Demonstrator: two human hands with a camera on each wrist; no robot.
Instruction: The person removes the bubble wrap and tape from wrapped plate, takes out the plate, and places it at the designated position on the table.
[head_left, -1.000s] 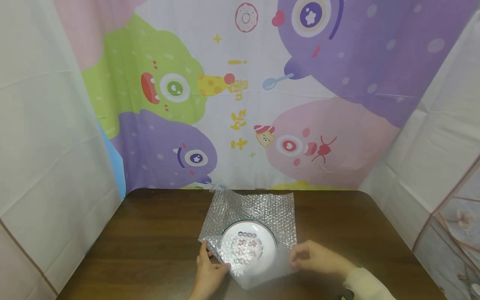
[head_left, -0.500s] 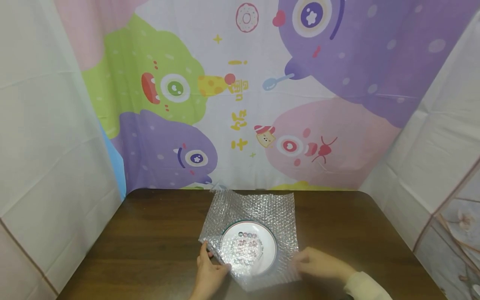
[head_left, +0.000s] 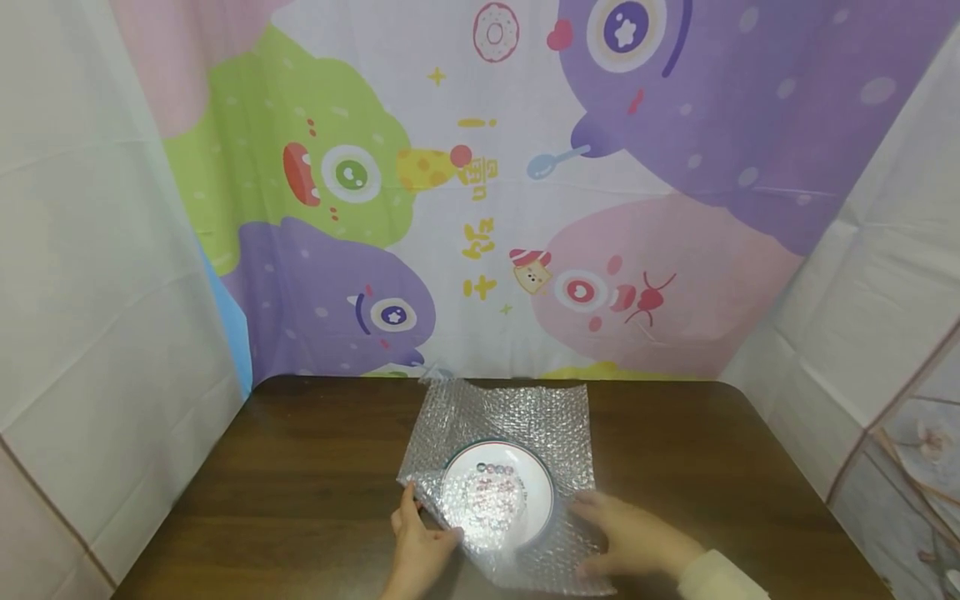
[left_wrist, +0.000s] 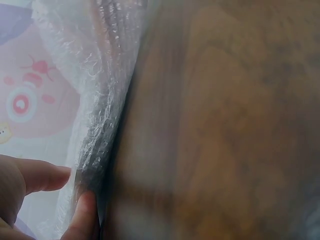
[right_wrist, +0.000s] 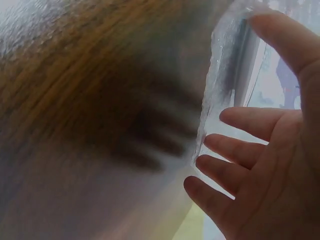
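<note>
A round white plate [head_left: 536, 483] with a dark rim and printed pictures lies on a sheet of bubble wrap [head_left: 525, 408]. One corner of the sheet is folded over the plate's lower left part. My left hand [head_left: 420, 542] grips the folded edge between thumb and fingers, also seen up close in the left wrist view, where the hand [left_wrist: 30, 195] is at the wrap's edge. My right hand [head_left: 637, 533], slightly blurred, is over the sheet's right side. In the right wrist view its fingers [right_wrist: 240, 150] are spread beside the edge of the bubble wrap [right_wrist: 210, 100].
The brown wooden table [head_left: 315, 467] extends on both sides of the sheet. A cartoon-printed curtain [head_left: 480, 333] hangs behind its back edge. Pale cloth walls [head_left: 112, 333] close in the left and right sides.
My right hand has let go of the wrap's near right corner, which now lies lower and farther out; its fingers have spread. My left hand has kept its hold.
</note>
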